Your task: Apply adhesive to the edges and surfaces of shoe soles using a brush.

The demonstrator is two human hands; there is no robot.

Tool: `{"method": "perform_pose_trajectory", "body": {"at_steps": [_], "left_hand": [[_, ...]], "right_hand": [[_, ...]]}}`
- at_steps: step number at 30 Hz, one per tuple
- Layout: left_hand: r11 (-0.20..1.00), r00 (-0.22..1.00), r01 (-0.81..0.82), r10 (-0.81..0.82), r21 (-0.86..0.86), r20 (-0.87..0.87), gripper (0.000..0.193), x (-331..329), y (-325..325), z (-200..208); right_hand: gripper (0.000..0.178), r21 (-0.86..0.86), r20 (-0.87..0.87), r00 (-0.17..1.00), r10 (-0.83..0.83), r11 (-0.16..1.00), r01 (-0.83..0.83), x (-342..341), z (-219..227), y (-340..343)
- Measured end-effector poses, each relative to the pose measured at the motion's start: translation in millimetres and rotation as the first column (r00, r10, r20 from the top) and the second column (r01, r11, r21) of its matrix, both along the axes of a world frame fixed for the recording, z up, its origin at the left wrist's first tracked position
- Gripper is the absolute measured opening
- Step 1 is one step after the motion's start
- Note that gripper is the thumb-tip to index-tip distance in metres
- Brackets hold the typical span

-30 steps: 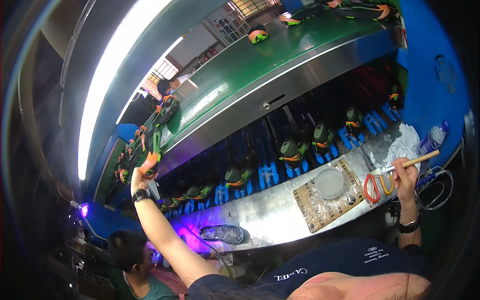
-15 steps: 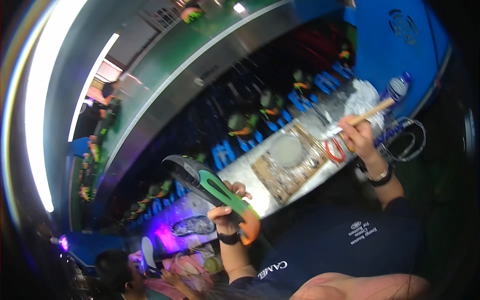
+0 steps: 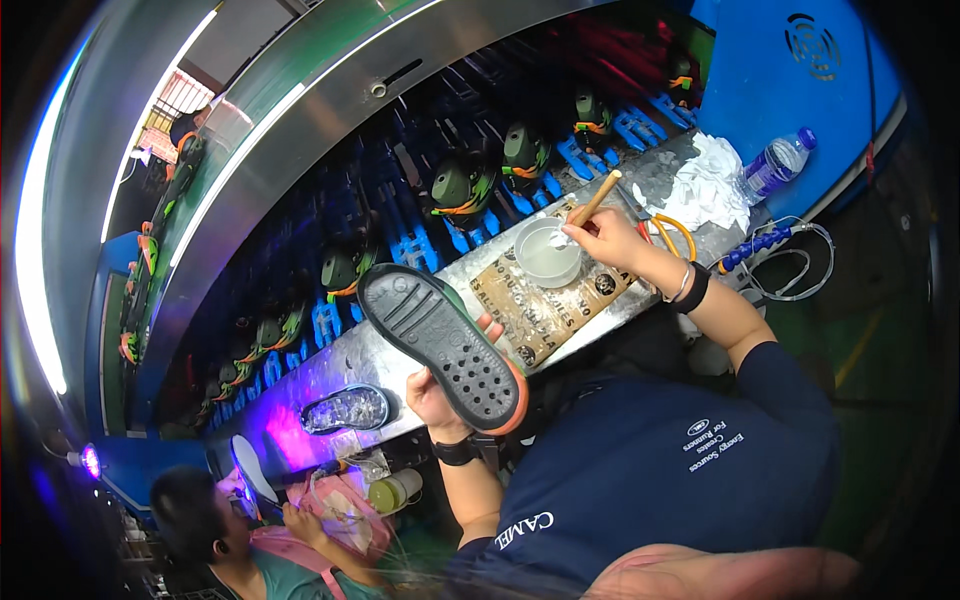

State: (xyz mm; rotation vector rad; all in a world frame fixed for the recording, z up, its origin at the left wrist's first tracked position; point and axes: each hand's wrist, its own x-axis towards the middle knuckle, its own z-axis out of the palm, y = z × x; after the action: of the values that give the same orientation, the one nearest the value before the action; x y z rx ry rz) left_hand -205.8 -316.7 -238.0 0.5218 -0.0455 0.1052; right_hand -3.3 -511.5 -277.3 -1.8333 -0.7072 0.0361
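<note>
My left hand [image 3: 432, 402] is closed around a shoe sole [image 3: 440, 340], tilted up. The sole's black inner face, with grooves and round holes, faces me; its rim is orange at the heel end. Pinched in my right hand [image 3: 608, 240] is a brush [image 3: 598, 196] with a pale wooden handle. Its white tip points down at a round, translucent bowl [image 3: 540, 268], and I cannot tell whether it touches what is inside. The bowl stands on a flat piece of printed brown cardboard [image 3: 512, 325] on the metal bench.
Another sole [image 3: 347, 409] lies on the bench [image 3: 385, 350] to the left. White crumpled cloth [image 3: 708, 188], a bottle [image 3: 778, 165] and a blue jointed hose [image 3: 755, 247] are at right. Shoe uppers [image 3: 462, 188] line the blue rack behind. A co-worker [image 3: 195, 510] sits lower left, holding a sole.
My right hand has moved left and down, bringing the brush to the bowl. The sole in my left hand has turned from its green and orange side to show its black inner face.
</note>
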Motion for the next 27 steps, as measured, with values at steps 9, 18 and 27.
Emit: {"method": "perform_pose_trajectory", "body": {"at_steps": [9, 18, 27], "left_hand": [[0.855, 0.947, -0.265, 0.319, 0.446, -0.048, 0.066, -10.0, 41.4, -29.2], [0.556, 0.929, -0.369, 0.242, 0.745, 0.28, 0.062, 40.6, 30.4, 38.9], [0.596, 0.962, -0.262, 0.097, 0.759, 0.256, 0.058, 49.9, 17.6, 57.2]], "right_hand": [[0.017, 0.021, -0.039, 0.999, 0.028, 0.999, -0.027, -0.8, 14.4, -2.7], [0.008, 0.343, -0.105, 0.894, 0.435, 0.86, -0.378, -49.8, 82.4, -8.4], [0.006, 0.197, 0.046, 0.886, 0.461, 0.866, -0.46, -43.4, 86.6, 3.0]]}}
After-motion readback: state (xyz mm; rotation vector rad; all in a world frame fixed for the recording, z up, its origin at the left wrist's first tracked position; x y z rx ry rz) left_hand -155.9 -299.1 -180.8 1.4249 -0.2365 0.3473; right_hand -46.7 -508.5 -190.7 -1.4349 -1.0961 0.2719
